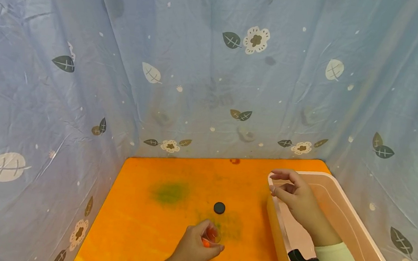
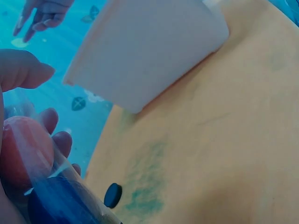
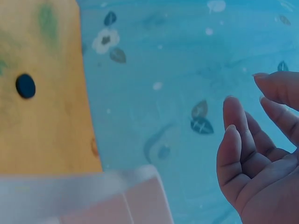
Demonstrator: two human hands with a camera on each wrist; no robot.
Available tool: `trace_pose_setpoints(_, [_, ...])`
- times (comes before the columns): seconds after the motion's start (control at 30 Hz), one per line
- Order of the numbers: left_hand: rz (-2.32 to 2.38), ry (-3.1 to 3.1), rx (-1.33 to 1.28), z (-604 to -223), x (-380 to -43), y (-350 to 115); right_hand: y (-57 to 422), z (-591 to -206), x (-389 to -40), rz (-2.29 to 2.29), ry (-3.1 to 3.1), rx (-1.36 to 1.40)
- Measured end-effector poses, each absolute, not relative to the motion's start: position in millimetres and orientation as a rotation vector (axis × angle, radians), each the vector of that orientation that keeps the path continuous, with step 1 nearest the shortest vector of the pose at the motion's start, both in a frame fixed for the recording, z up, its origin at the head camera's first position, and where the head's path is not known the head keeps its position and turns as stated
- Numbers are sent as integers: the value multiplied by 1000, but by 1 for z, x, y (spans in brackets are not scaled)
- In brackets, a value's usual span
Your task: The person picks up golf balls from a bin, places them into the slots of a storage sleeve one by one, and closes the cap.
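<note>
My left hand (image 1: 193, 248) holds a clear plastic container (image 1: 218, 236) low over the near middle of the table, fingers and thumb curled round it. Through its wall in the left wrist view show a reddish-orange ball (image 2: 27, 151) and, beneath it, something dark blue (image 2: 63, 203). A small black round disc (image 1: 219, 208) lies flat on the table just beyond this hand. Over the left rim of a pink plastic basin (image 1: 354, 224) hovers my right hand (image 1: 302, 204); its fingers are loosely bent, with nothing between them in the right wrist view.
The orange table (image 1: 127, 219) bears green smudges (image 1: 172, 192) and a small reddish mark (image 1: 234, 161) near the back edge. Blue curtain (image 1: 200, 70) with leaves and flowers stands round the back and both sides. The deep basin takes up the right side.
</note>
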State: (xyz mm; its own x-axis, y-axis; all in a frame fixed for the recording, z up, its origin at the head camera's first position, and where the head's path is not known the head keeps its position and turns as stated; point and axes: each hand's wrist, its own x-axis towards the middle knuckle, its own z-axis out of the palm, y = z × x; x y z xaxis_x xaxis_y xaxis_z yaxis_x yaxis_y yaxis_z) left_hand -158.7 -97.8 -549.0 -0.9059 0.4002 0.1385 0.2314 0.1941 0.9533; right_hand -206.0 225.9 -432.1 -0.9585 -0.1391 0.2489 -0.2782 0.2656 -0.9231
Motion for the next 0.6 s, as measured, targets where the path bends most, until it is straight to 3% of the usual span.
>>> trace_pose_setpoints(0.6, [1798,2326,610,-551,-159,-101,273,-460,-230,1661,-2478,105])
